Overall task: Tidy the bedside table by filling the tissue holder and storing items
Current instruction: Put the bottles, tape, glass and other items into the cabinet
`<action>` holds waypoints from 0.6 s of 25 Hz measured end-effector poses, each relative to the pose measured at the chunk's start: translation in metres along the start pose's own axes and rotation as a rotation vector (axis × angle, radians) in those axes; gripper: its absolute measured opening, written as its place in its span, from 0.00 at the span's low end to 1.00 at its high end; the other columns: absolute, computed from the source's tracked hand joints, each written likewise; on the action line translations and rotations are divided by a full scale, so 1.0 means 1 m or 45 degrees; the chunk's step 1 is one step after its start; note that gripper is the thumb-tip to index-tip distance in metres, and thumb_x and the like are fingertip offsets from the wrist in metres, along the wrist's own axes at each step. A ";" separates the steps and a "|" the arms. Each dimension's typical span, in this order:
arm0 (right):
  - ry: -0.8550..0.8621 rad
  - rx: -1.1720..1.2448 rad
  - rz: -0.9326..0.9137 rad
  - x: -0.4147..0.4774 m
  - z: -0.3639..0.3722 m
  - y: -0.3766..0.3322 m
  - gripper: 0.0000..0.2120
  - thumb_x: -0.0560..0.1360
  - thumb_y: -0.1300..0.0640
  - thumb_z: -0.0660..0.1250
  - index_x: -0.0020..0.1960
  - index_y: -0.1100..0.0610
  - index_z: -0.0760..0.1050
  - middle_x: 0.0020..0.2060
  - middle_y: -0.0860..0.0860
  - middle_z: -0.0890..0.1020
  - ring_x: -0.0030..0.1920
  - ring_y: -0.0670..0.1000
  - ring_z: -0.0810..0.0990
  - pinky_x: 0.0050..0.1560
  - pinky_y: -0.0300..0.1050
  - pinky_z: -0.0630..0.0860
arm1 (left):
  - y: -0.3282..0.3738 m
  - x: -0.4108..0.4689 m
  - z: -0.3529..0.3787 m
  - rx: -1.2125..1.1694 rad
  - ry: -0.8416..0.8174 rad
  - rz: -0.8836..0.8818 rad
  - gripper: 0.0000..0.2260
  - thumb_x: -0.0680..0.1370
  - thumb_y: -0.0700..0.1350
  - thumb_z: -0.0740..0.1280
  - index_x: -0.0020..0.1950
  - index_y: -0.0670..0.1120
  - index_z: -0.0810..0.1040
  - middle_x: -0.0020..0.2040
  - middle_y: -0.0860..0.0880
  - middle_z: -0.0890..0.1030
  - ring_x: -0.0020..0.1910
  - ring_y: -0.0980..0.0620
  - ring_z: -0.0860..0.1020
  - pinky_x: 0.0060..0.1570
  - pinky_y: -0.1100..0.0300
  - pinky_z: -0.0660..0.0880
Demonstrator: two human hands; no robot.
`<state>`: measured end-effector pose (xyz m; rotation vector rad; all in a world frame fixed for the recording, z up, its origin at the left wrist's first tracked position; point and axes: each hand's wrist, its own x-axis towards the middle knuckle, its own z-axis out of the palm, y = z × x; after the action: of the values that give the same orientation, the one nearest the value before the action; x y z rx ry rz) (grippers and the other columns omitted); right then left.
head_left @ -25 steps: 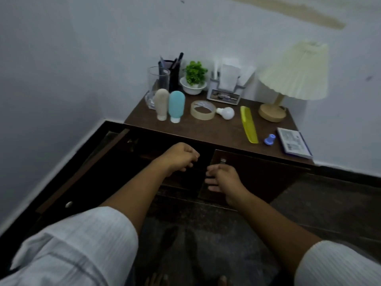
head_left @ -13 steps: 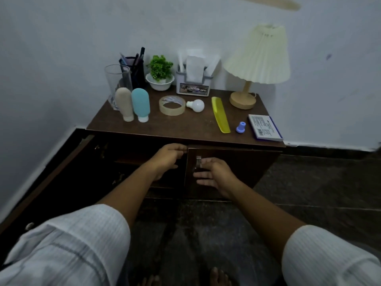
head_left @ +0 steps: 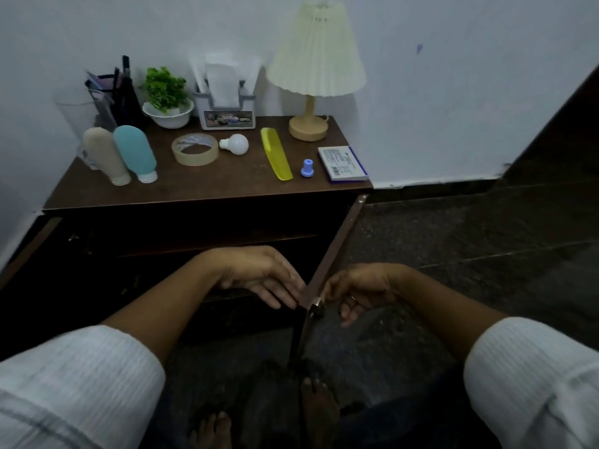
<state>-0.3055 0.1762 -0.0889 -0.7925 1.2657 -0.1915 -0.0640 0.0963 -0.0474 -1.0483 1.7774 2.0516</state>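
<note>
On the brown bedside table (head_left: 210,186) a grey tissue holder (head_left: 227,119) with white tissues stands at the back. In front of it lie a tape roll (head_left: 194,150), a white bulb (head_left: 237,144), a yellow comb (head_left: 276,154), a small blue cap (head_left: 307,167) and a white box (head_left: 342,164). The cabinet's right door (head_left: 334,251) is swung out toward me. My left hand (head_left: 265,277) rests straight fingers on the door's inner face. My right hand (head_left: 359,290) pinches the metal knob (head_left: 316,306) on its outer side.
Beige (head_left: 103,153) and blue (head_left: 136,152) tubes, a glass (head_left: 77,118), a pen holder (head_left: 124,92), a potted plant (head_left: 167,92) and a lamp (head_left: 316,59) stand on the table. The left door (head_left: 29,247) hangs open too. My bare feet (head_left: 319,406) are under the right door.
The right door has swung from shut to wide open, pulled by my right hand on its knob. My left hand moved from the cabinet's middle to the door's inner face.
</note>
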 end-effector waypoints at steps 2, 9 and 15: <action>-0.023 -0.020 0.123 -0.016 -0.013 0.013 0.12 0.80 0.68 0.55 0.55 0.62 0.76 0.43 0.56 0.84 0.34 0.52 0.84 0.45 0.52 0.85 | 0.004 0.015 0.026 0.026 -0.095 0.058 0.14 0.84 0.39 0.60 0.67 0.36 0.78 0.62 0.38 0.83 0.61 0.42 0.82 0.55 0.53 0.81; 0.210 -0.206 0.307 -0.066 -0.054 0.038 0.16 0.81 0.64 0.54 0.59 0.63 0.79 0.46 0.58 0.83 0.40 0.53 0.85 0.47 0.49 0.83 | 0.019 0.065 0.095 -0.048 -0.114 0.248 0.15 0.84 0.39 0.59 0.69 0.44 0.78 0.65 0.46 0.82 0.65 0.46 0.80 0.65 0.48 0.75; 0.579 -0.124 0.209 -0.098 -0.080 0.055 0.16 0.81 0.58 0.62 0.62 0.68 0.80 0.48 0.61 0.84 0.41 0.55 0.84 0.48 0.52 0.82 | 0.028 0.091 0.128 0.039 -0.037 0.336 0.18 0.83 0.39 0.62 0.72 0.51 0.75 0.68 0.47 0.79 0.68 0.50 0.76 0.66 0.50 0.74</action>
<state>-0.4250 0.2352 -0.0534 -0.7468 1.7736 -0.1832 -0.1926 0.1840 -0.0835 -0.8070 2.0182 2.1651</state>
